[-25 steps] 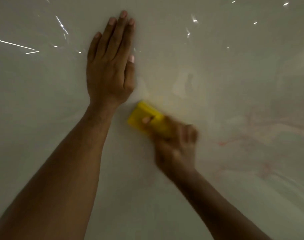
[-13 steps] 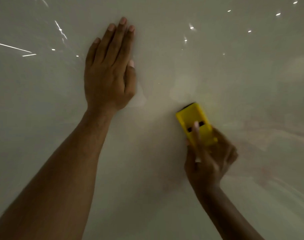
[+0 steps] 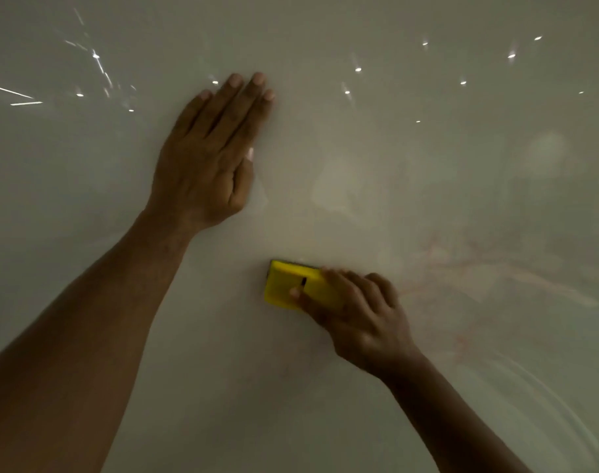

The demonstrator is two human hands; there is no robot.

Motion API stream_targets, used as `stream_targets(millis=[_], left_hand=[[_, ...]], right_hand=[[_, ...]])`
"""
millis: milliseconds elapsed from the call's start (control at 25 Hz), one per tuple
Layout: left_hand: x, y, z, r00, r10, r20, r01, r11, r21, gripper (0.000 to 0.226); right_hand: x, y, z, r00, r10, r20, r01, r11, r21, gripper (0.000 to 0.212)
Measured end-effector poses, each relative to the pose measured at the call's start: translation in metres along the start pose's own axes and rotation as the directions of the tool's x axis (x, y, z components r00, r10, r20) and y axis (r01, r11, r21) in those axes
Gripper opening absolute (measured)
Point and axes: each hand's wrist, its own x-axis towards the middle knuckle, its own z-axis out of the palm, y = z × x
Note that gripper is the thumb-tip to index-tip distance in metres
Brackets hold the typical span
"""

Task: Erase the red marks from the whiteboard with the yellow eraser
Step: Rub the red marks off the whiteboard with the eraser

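Observation:
The whiteboard (image 3: 376, 387) fills the whole view, dim and glossy. My right hand (image 3: 363, 319) grips the yellow eraser (image 3: 289, 285) and presses it flat against the board, its long side lying sideways, left of centre-right. My left hand (image 3: 211, 158) rests flat on the board above and to the left of the eraser, fingers straight and held together, holding nothing. Faint smeared red marks (image 3: 462, 264) streak the board to the right of my right hand, with more pale red traces lower right (image 3: 465, 346).
Small bright reflections of lights (image 3: 357, 69) dot the top of the board. Both of my bare forearms reach in from the bottom edge. No board edge or other object shows.
The eraser swept right and turned upright half a second ago, and has now come back left and lies sideways. My left hand stays flat on the board.

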Motion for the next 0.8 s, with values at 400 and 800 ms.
stream_targets(millis=[400,800], left_hand=[[0.024,0.044,0.011,0.996,0.026,0.084,-0.032,0.997,0.064,0.071],[0.068,0.093,0.004,0.982,0.123,0.145,-0.116,0.992,-0.05,0.09]], right_hand=[[-0.005,0.048,-0.022,0.995,0.07,0.073,-0.066,0.996,-0.056,0.066],[-0.031,0.084,-0.038,0.965,0.263,0.023,-0.261,0.964,-0.058,0.06]])
